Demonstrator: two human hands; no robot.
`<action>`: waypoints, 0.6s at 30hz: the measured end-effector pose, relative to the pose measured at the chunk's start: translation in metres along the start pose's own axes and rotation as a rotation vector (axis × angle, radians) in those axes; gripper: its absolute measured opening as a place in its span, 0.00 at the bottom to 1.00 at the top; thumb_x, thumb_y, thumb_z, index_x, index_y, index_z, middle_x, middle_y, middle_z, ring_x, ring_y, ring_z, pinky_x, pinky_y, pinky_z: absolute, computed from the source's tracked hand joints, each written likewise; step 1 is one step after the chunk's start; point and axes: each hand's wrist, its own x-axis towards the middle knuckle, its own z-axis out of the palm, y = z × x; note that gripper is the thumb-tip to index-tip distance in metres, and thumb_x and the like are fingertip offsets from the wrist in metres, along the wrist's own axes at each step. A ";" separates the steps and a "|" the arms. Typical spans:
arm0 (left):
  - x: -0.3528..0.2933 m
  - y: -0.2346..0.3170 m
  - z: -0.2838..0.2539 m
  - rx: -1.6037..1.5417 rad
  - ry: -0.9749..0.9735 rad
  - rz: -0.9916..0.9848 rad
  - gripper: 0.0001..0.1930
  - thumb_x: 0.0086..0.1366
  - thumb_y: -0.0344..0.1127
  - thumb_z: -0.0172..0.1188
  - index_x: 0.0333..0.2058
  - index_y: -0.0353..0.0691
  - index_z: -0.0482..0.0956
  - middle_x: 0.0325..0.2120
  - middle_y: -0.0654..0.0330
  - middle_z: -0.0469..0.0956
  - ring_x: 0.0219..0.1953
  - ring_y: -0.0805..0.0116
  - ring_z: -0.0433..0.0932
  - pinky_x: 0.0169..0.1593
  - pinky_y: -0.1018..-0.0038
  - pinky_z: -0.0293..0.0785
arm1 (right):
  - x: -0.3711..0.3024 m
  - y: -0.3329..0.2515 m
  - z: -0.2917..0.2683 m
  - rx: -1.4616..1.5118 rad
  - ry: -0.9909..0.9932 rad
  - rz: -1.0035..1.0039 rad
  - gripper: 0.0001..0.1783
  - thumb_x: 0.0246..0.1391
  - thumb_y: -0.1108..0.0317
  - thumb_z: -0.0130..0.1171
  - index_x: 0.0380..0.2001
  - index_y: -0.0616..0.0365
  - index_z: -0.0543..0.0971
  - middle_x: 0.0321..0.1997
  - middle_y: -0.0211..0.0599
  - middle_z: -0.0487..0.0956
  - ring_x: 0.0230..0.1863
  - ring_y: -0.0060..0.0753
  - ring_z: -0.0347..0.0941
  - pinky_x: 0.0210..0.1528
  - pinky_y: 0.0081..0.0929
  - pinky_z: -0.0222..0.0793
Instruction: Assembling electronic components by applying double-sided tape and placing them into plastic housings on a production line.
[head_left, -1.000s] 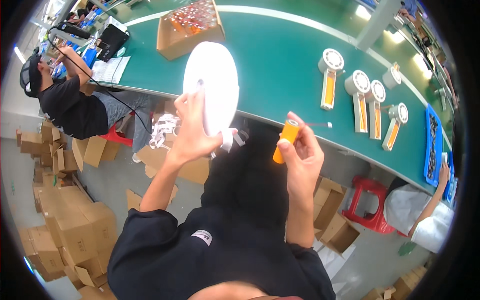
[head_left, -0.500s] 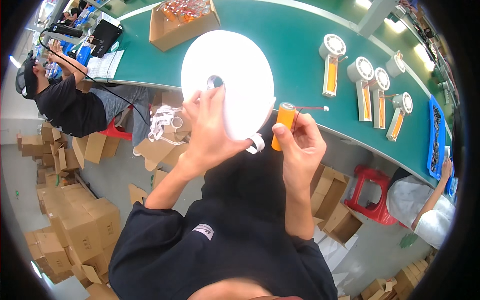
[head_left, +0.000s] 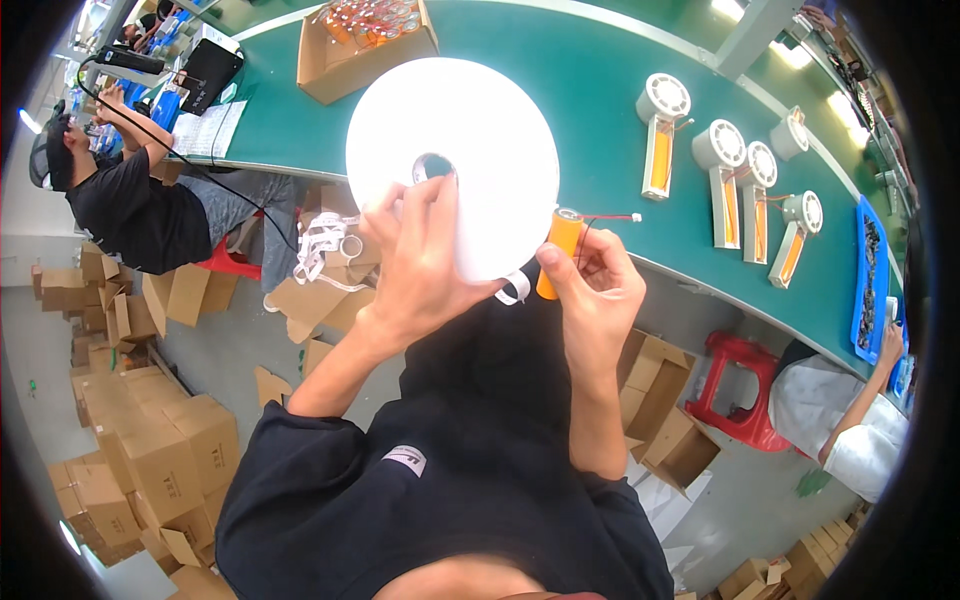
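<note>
My left hand (head_left: 415, 260) grips a large white roll of tape (head_left: 490, 150), its fingers on the flat side just below the core hole. A short loose tape end (head_left: 514, 289) curls out at the roll's lower edge, by my left thumb. Between the thumb and fingers of my right hand (head_left: 600, 295) is an orange cylindrical battery (head_left: 561, 252), held almost upright beside the roll. From its top a thin red lead runs right to a small white connector (head_left: 636, 217); a dark wire hangs near my fingers.
Several white round fan units with orange batteries (head_left: 658, 165) lie on the green table (head_left: 580, 100). An open carton (head_left: 345, 75) of wired orange parts stands at the back. A blue tray (head_left: 868, 290) is at right. People sit on both sides; cardboard boxes (head_left: 165, 450) cover the floor at left.
The roll has turned to face me more squarely. My right hand has brought the battery slightly left, closer to the roll's edge. Both hands keep their holds.
</note>
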 end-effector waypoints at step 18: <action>0.006 0.023 0.015 -0.128 -0.030 -0.073 0.59 0.33 0.58 0.76 0.57 0.25 0.58 0.49 0.43 0.61 0.52 0.41 0.56 0.53 0.49 0.49 | 0.013 -0.014 -0.003 0.089 -0.034 0.092 0.13 0.49 0.75 0.68 0.35 0.65 0.75 0.30 0.34 0.80 0.27 0.15 0.75 0.30 0.13 0.71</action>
